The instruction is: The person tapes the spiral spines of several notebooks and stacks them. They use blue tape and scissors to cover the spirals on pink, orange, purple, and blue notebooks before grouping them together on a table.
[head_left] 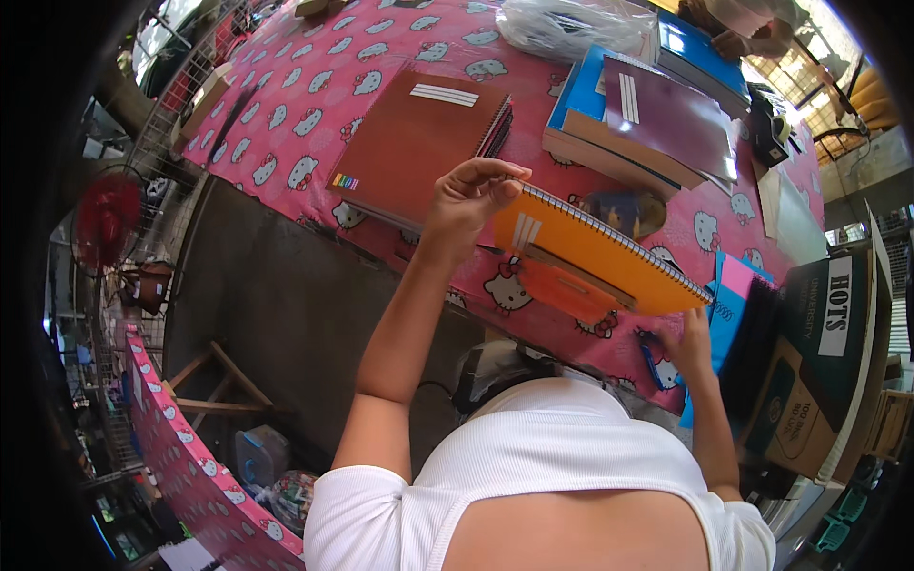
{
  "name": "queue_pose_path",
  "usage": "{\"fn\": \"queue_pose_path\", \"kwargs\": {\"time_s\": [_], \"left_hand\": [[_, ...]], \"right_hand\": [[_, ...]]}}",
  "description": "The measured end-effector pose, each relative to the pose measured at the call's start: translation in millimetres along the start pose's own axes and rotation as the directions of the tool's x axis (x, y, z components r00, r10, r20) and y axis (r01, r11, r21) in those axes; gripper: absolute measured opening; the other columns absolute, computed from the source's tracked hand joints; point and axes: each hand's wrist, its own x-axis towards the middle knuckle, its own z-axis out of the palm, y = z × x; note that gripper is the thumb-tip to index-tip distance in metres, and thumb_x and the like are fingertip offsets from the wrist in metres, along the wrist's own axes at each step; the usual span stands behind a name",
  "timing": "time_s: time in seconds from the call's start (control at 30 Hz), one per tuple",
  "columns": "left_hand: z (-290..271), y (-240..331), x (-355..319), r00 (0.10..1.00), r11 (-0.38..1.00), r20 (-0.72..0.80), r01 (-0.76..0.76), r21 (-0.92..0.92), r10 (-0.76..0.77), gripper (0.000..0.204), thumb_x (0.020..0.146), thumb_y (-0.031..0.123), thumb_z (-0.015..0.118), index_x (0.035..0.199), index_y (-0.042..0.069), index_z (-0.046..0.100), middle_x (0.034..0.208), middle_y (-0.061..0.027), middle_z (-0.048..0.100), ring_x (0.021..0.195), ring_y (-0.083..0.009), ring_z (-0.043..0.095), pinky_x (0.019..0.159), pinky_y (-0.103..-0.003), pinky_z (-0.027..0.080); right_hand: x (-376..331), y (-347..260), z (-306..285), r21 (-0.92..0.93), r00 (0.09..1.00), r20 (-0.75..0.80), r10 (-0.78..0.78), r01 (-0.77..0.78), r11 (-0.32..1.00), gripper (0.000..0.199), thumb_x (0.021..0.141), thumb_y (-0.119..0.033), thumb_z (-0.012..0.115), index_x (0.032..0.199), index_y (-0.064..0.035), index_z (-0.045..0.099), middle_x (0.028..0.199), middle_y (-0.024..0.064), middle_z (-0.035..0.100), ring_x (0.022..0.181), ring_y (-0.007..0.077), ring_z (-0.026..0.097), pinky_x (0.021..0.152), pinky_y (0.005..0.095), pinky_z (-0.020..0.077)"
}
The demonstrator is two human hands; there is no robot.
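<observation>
An orange spiral notebook (581, 247) is raised tilted over the table, its wire binding along the upper edge. My left hand (474, 195) is closed on its upper left corner, thumb against fingers. At the lower right corner, my right hand (693, 344) grips the notebook's edge, fingers partly hidden behind it. Below the notebook lies a bright orange flat item (562, 293), partly covered. A slim blue object (652, 366), perhaps a pen, rests beside my right hand. Beyond my left hand sits a stack of brown spiral notebooks (405, 133).
Books topped by a purple notebook (671, 114) stand at the back right, near a clear plastic bag (571, 29). Another person's hand (733, 46) shows behind them. Blue papers (728, 305) and a dark green carton (819, 352) border the right. A red fan (107, 217) stands left.
</observation>
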Motion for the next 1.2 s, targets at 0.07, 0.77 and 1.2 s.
{"fn": "queue_pose_path", "kwargs": {"time_s": [0.07, 0.77, 1.2], "left_hand": [[8, -2, 8, 1.0, 1.0, -0.007, 0.004, -0.004, -0.004, 0.021, 0.082, 0.011, 0.072, 0.098, 0.002, 0.062, 0.096, -0.0101, 0.068, 0.093, -0.0124, 0.062, 0.086, -0.028, 0.049], [168, 18, -1, 0.664, 0.537, 0.5, -0.746, 0.395, 0.556, 0.024, 0.067, -0.011, 0.075, 0.085, 0.0, 0.063, 0.087, -0.0162, 0.068, 0.082, -0.0235, 0.068, 0.073, -0.031, 0.056], [55, 82, 22, 0.821, 0.832, -0.19, -0.482, 0.274, 0.538, 0.018, 0.083, 0.011, 0.071, 0.085, 0.005, 0.055, 0.093, -0.0118, 0.067, 0.086, -0.0149, 0.063, 0.074, -0.028, 0.053]], "right_hand": [[-61, 4, 19, -0.173, 1.0, -0.022, 0.01, -0.013, 0.985, 0.058, 0.076, -0.017, 0.071, 0.126, -0.0023, 0.046, 0.124, 0.0218, 0.049, 0.117, 0.0393, 0.045, 0.099, 0.0444, 0.037], [-32, -163, -108, 0.414, 0.955, -0.297, 0.017, 0.113, 0.903, 0.047, 0.082, -0.016, 0.067, 0.123, 0.0017, 0.052, 0.105, 0.0167, 0.059, 0.091, 0.0306, 0.059, 0.078, 0.0378, 0.0484], [-62, -35, 23, 0.231, 0.968, -0.221, 0.118, -0.065, 0.971, 0.054, 0.076, -0.019, 0.074, 0.122, -0.0007, 0.053, 0.132, 0.0205, 0.048, 0.119, 0.0338, 0.049, 0.104, 0.0403, 0.0352]]}}
